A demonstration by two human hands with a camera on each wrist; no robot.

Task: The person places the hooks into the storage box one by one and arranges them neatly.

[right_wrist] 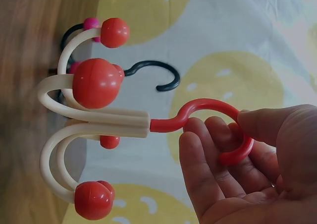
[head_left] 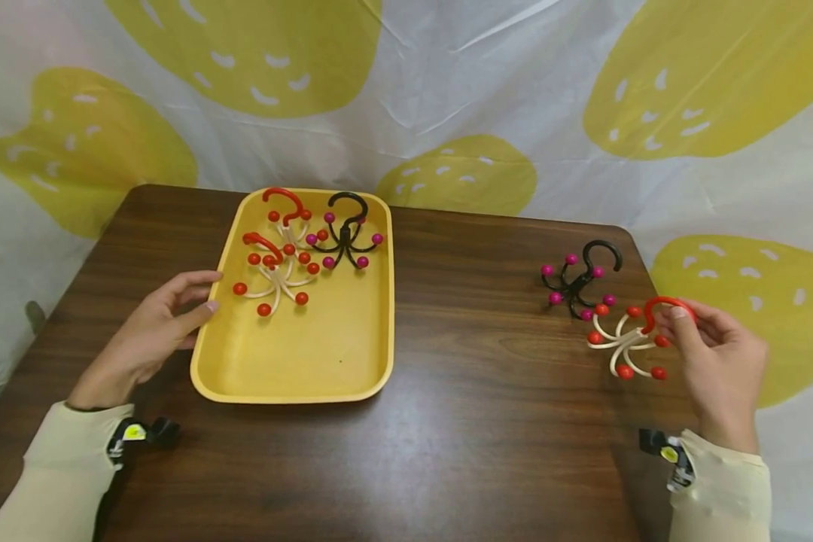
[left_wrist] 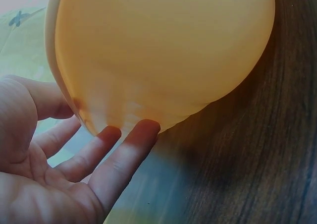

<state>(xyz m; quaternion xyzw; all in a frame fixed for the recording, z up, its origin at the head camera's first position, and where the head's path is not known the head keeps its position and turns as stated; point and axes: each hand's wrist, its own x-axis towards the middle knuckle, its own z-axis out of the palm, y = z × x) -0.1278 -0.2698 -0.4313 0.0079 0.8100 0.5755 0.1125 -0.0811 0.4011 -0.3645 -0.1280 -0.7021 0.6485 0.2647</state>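
My left hand (head_left: 156,331) holds the yellow tray (head_left: 291,397) by its left side, thumb at the rim and fingertips against the outer wall (left_wrist: 124,92). In the tray lie two cream hook hangers (head_left: 278,282) with red hooks and red ball tips, and a black hook hanger (head_left: 345,237) with magenta ball tips. At the right, my right hand (head_left: 721,361) pinches the red hook of another cream hook hanger (head_left: 626,345) between thumb and fingers. Its curved arms point down, as the right wrist view shows its red hook (right_wrist: 208,105) close up.
Another black hook hanger (head_left: 576,287) with magenta tips stands near the right edge of the brown wooden table (head_left: 474,421), just behind the held one. A white cloth with yellow fruit shapes (head_left: 461,173) hangs behind the table.
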